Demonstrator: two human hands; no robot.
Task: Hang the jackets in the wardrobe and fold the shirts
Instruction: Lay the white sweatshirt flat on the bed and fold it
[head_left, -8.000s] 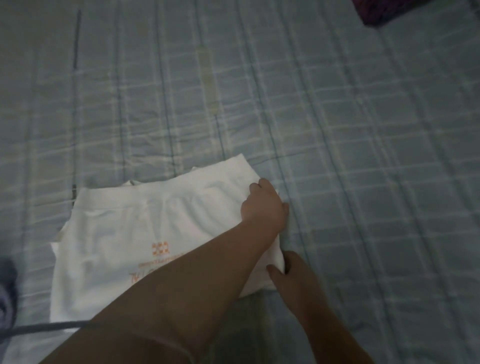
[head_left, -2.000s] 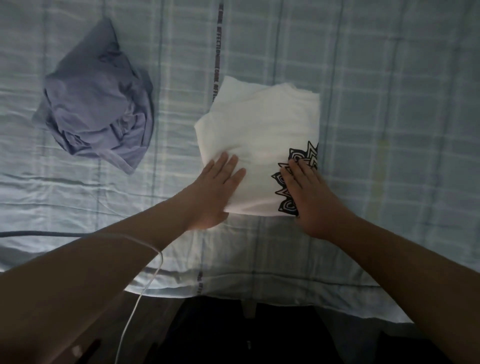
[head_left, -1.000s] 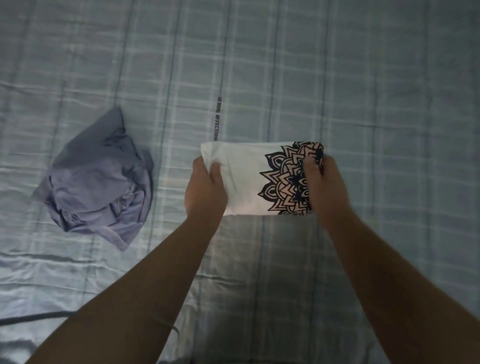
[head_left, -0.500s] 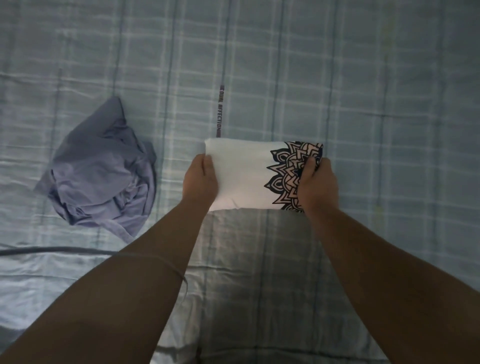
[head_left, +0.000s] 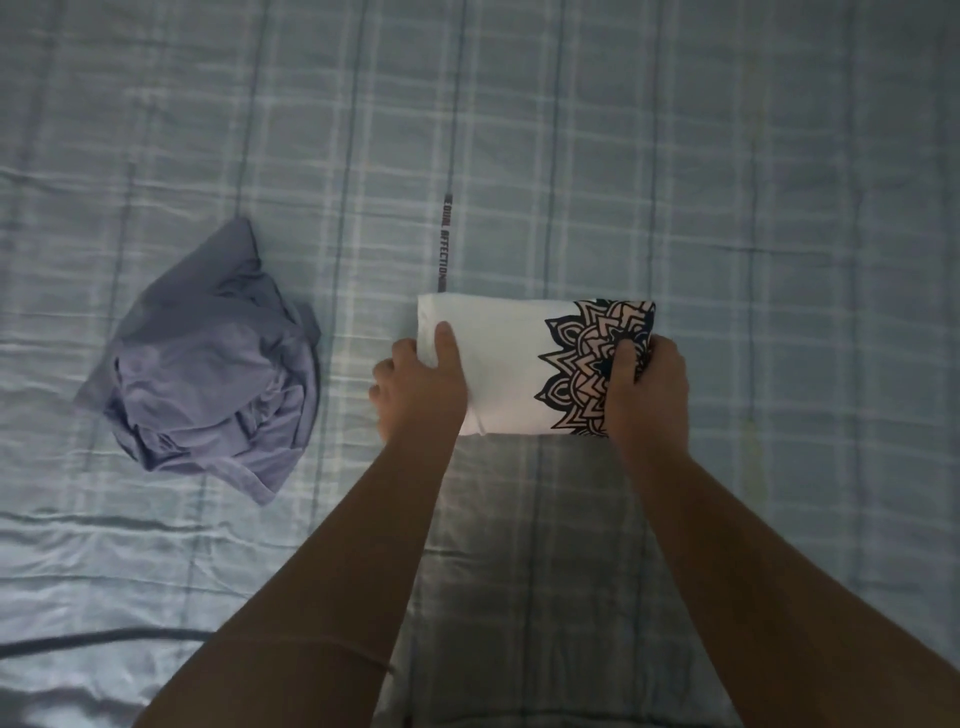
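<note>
A white shirt (head_left: 506, 366) with a black mandala print is folded into a compact rectangle on the bed, near the middle of the view. My left hand (head_left: 418, 389) grips its left end, thumb on top. Its right end, over the print, is clamped in my right hand (head_left: 647, 387). A crumpled lavender-blue shirt (head_left: 208, 364) lies in a heap to the left, apart from both hands.
The bed is covered by a pale blue plaid sheet (head_left: 753, 182) with a printed text strip (head_left: 445, 241) just beyond the white shirt. A dark cable (head_left: 93, 639) runs across the lower left corner.
The white shirt went from a wider fold pressed flat to a narrow rectangle held at both ends. In the last half second my hands and the shirt barely moved.
</note>
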